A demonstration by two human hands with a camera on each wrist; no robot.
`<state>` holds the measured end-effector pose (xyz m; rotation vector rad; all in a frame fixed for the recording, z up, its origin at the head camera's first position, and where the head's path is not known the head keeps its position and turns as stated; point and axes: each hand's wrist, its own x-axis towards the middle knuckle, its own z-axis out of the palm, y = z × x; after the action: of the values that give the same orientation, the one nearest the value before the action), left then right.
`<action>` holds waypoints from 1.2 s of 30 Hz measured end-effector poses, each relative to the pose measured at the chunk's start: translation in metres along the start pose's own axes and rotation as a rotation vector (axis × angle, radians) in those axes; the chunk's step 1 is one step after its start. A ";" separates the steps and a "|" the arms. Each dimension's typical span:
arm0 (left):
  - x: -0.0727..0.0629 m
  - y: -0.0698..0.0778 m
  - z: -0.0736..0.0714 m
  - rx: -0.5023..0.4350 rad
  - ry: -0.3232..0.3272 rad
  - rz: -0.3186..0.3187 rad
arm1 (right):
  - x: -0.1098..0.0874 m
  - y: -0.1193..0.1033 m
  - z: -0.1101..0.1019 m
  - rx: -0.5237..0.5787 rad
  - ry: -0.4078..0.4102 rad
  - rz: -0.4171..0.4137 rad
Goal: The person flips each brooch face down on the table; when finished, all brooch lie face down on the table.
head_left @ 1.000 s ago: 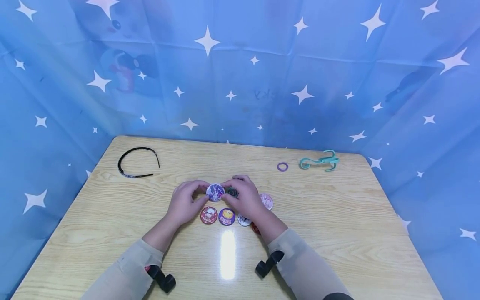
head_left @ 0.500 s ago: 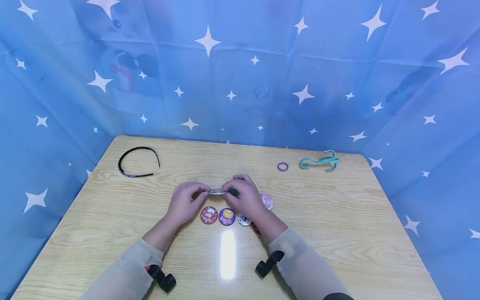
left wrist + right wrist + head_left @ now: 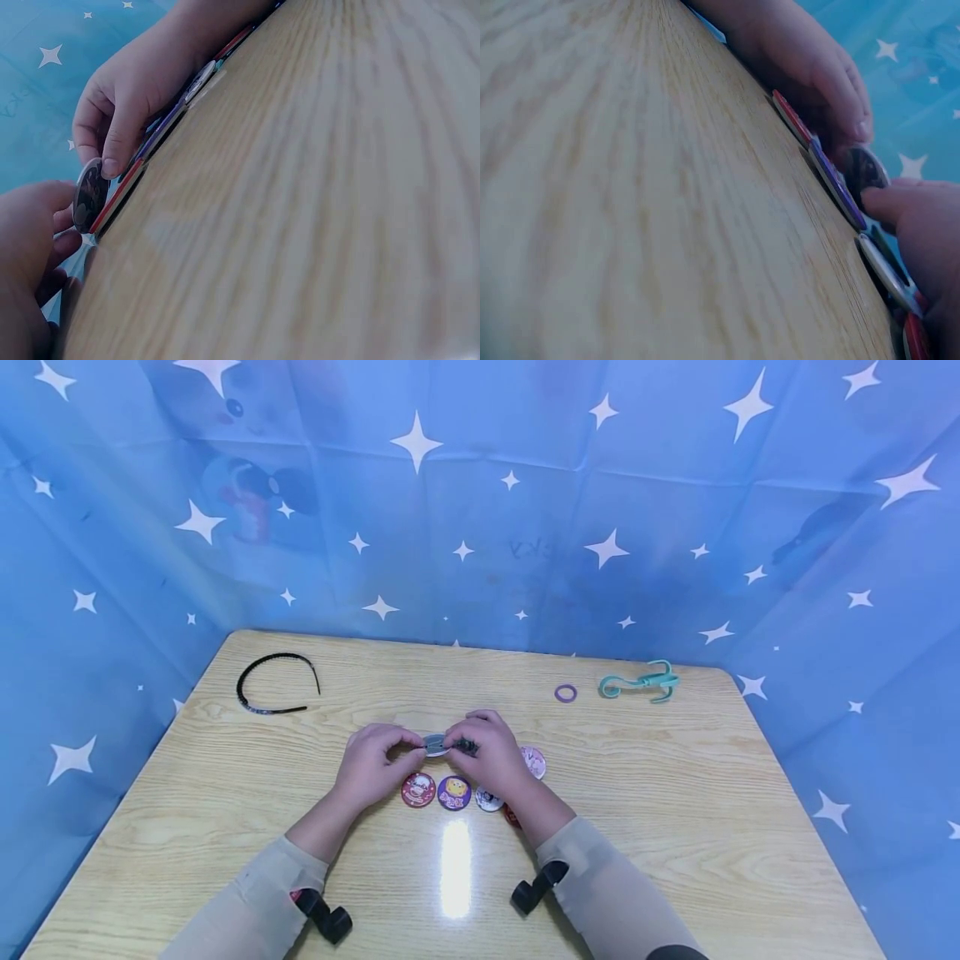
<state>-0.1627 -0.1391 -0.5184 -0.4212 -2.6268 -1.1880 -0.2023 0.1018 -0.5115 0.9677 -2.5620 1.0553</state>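
In the head view, a round pin-back badge (image 3: 435,745) is held between both hands, its grey back with the pin turned up toward the head camera. My left hand (image 3: 378,762) pinches its left edge between thumb and fingers. On the opposite edge my right hand (image 3: 487,753) pinches it the same way. The left wrist view shows the badge (image 3: 91,196) tilted upright on its rim, above the lying badges. Just in front of the hands lie a red badge (image 3: 417,790) and a purple badge (image 3: 454,793). A white badge (image 3: 488,799) is partly covered by the right wrist.
A pink badge (image 3: 533,762) and another red badge (image 3: 512,816) peek out beside the right forearm. A dark green item (image 3: 468,746) shows under the right hand. Farther back lie a black headband (image 3: 272,710), a purple ring (image 3: 566,693) and a teal hooked piece (image 3: 641,682).
The badge has turned over in the fingers: its printed purple face showed first, then its thin edge, now its grey back. Both hands stay nearly in place.
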 end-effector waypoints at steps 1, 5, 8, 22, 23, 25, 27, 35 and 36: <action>0.000 0.000 0.000 0.004 -0.004 0.002 | 0.000 0.000 0.000 -0.005 -0.005 0.000; 0.000 0.000 -0.001 0.013 -0.019 0.004 | 0.000 -0.002 -0.001 -0.016 -0.029 0.020; 0.000 0.001 -0.002 0.019 -0.022 0.001 | 0.001 -0.004 -0.003 -0.029 -0.061 0.051; 0.000 0.002 -0.001 0.069 -0.034 0.038 | 0.000 -0.007 -0.004 -0.113 -0.137 0.082; 0.000 0.002 -0.001 0.079 -0.035 0.045 | 0.000 -0.008 -0.004 -0.117 -0.139 0.080; 0.000 0.001 -0.001 0.095 -0.038 0.056 | -0.001 -0.008 -0.004 -0.117 -0.142 0.077; 0.000 0.001 -0.001 0.101 -0.041 0.056 | -0.001 -0.008 -0.004 -0.112 -0.142 0.077; 0.000 0.001 -0.002 0.093 -0.054 0.038 | -0.002 -0.009 -0.006 -0.115 -0.139 0.061; 0.000 0.001 -0.002 0.090 -0.049 0.039 | -0.002 -0.009 -0.006 -0.115 -0.133 0.054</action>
<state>-0.1620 -0.1397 -0.5166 -0.4884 -2.6886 -1.0562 -0.1953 0.1018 -0.5030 0.9750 -2.7362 0.8725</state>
